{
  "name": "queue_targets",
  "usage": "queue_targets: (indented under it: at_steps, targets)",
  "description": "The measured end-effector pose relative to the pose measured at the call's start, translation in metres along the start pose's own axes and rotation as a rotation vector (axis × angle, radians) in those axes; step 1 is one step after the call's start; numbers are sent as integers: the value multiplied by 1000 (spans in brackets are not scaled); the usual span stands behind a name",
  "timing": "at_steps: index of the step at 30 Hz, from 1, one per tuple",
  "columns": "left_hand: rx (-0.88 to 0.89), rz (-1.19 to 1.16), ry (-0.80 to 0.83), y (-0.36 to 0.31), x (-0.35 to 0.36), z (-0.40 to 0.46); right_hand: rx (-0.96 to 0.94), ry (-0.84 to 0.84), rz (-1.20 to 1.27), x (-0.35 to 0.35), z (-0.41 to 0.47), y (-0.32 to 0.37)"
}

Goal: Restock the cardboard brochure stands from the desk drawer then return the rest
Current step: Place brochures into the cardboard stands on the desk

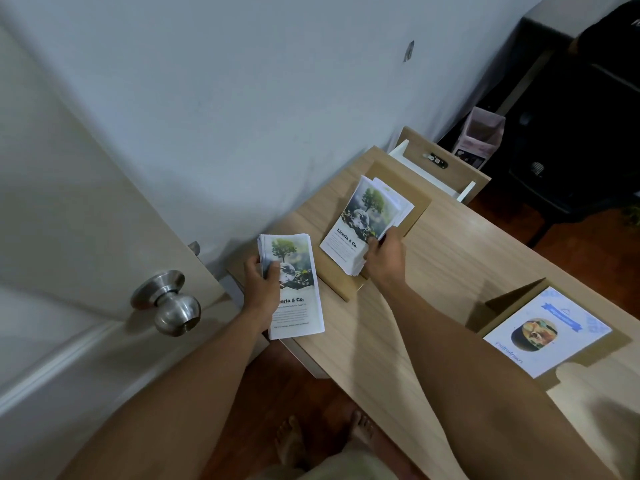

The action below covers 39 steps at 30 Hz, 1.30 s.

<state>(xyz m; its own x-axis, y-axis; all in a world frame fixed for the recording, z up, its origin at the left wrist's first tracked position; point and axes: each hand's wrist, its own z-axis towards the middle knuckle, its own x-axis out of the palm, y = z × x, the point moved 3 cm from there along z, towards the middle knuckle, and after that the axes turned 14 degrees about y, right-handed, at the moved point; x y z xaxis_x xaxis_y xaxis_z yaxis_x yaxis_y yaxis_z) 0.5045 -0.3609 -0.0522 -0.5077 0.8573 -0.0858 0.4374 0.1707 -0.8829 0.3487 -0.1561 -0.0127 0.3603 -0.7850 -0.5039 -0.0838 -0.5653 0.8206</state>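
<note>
My left hand [260, 284] grips a stack of white tree-print brochures [296, 285] over the light wood table [433, 271] edge. My right hand [384, 258] pinches the brochures [363, 220] in the brown cardboard stand [412, 206].

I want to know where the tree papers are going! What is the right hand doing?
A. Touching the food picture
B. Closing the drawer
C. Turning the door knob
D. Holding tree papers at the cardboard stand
D: the right hand grips the bottom corner of a pile of tree brochures resting in the cardboard stand, far from the door knob, the open drawer and the food picture.
</note>
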Motion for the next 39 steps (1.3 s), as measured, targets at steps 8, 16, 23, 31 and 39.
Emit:
queue_targets:
  at_steps: [8,16,23,31,39]
  targets:
    - [-16,-34,44,2,5,1,33,-65,-30,3,7,-7]
    - [-35,-66,81,2,12,6,75,-135,78,0,4,-6]
    - [-28,-83,114,0,16,9,34,-209,-57,0,-14,7]
    - [5,-238,123,-18,17,6,62,541,237,38,-42,20]
    - [54,-325,162,-34,22,-8,111,488,324,32,-49,17]
